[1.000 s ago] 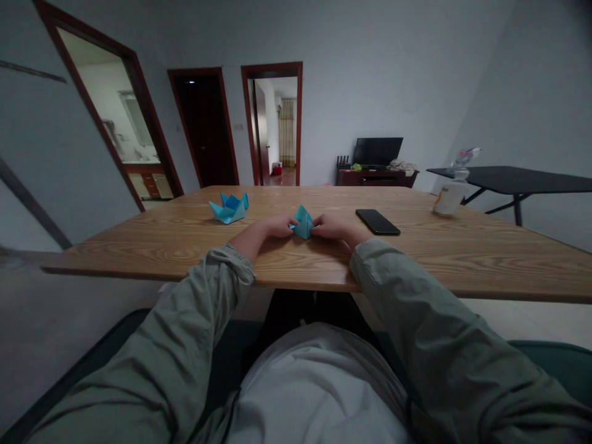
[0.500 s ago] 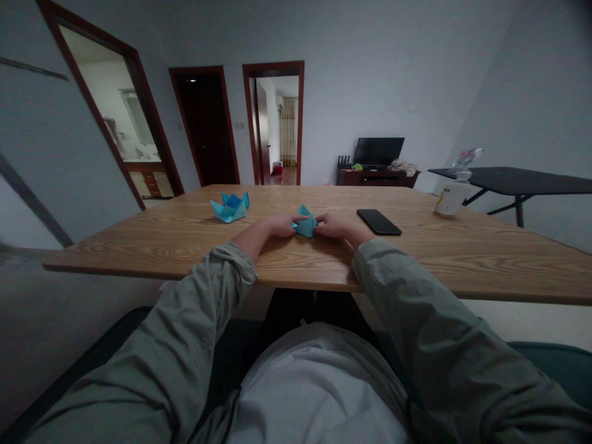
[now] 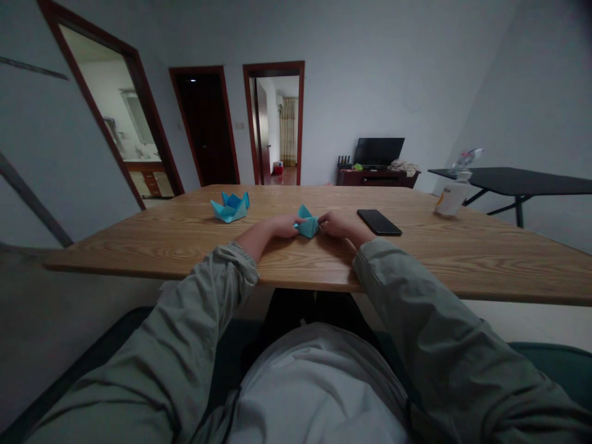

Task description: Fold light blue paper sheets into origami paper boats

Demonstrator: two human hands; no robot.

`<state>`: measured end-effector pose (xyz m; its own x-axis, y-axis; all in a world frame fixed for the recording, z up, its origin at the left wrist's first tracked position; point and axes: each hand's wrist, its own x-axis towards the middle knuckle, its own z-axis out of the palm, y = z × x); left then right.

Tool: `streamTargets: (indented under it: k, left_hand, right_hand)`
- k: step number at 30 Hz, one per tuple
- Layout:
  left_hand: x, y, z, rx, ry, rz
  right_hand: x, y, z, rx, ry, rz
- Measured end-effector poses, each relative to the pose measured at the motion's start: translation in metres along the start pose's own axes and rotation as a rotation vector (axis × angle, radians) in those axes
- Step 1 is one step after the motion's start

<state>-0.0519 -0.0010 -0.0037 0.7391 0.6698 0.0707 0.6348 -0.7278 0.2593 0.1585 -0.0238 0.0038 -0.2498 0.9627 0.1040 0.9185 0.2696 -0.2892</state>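
My left hand and my right hand rest on the wooden table, holding opposite sides of a small folded piece of light blue paper. The fingers hide parts of the paper's lower edges. To the left, beyond my left hand, stands a blue origami paper boat, which neither hand touches. Nearest my right hand, a black smartphone lies flat on the table, a short gap from my fingers.
A white cup or bottle stands near the far right table edge. Beyond are a black side table and a low cabinet with a monitor. Doorways line the back wall. My sleeves and torso fill the foreground.
The folded paper and both hands have shifted slightly right, and the paper looks a little more pinched between my fingers. The camera view has levelled slightly.
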Motion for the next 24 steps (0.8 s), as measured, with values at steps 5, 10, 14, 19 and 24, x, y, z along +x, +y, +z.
streamTargets:
  k: [5,10,14,19,24]
  left_hand:
    - [0.003,-0.003,0.002,-0.008,0.0,0.006]
    - [0.005,-0.009,0.005,-0.025,0.022,0.053]
    - [0.001,-0.007,0.003,-0.033,0.021,-0.003]
    - [-0.004,0.0,0.001,-0.02,0.022,-0.07]
    - [-0.004,0.003,0.002,-0.063,0.022,-0.04]
  right_hand:
    - [0.008,0.005,0.002,0.0,-0.011,0.003]
    - [0.014,0.011,0.004,0.199,0.027,0.063]
    - [0.012,0.007,0.006,0.453,0.062,0.089]
    - [0.006,-0.003,0.007,0.573,-0.014,0.144]
    - [0.007,-0.006,0.008,0.569,-0.058,0.192]
